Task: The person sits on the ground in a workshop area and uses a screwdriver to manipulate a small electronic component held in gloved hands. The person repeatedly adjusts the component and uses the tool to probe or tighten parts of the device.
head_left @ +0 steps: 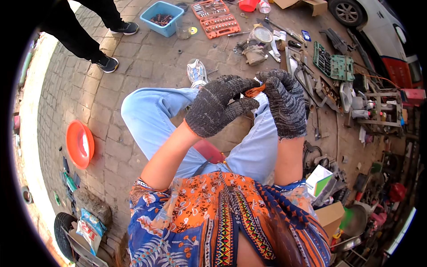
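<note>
Both my hands wear dark grey knitted gloves and meet above my right knee. Between them is a small bundle of copper-coloured wire [255,91], thin strands gathered together. My left hand [222,104] is closed, its fingertips pinching the left end of the bundle. The fingers of my right hand [284,100] are curled round its right end. Much of the bundle is hidden by the gloves. A small whitish bit shows near the fingertips; what it is I cannot tell.
A blue basin [161,23] with brownish pieces, an orange socket set [217,20] and a green tool case [333,62] lie ahead. An orange basin [80,144] stands left. Metal parts and a cluttered rack [378,107] are right, near a parked car [378,26]. A person's shoe [107,63] is front left.
</note>
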{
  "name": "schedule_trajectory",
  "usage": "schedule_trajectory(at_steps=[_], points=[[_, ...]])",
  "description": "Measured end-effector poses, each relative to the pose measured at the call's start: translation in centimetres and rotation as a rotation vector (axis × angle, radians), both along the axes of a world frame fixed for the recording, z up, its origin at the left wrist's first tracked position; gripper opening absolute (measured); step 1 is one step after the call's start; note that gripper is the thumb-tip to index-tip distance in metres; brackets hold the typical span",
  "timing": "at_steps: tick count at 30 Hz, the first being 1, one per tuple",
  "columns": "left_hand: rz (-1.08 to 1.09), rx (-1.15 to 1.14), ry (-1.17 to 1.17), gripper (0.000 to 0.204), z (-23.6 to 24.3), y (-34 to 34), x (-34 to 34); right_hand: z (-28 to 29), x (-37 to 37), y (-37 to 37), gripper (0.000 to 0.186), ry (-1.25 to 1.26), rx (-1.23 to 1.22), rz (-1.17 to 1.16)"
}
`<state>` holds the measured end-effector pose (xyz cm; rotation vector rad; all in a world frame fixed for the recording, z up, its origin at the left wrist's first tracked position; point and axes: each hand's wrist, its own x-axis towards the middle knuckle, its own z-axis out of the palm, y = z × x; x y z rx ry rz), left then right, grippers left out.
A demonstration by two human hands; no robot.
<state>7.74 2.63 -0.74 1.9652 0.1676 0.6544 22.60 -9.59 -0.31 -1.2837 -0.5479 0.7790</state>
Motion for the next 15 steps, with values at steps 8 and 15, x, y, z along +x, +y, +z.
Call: schedule_trajectory(at_steps=[8,15], points=[[0.166,0.333,0.104,0.025,0.1,-1.3,0.2,0.9,-1.8,0.6,0.014,-0.135,-0.059,-0.135],[-0.054,0.037,-0.035,0.029,-1.1,1.6,0.4,-0.3,-0.8,0.7,0.020,-0.075,-0.088,-0.060]])
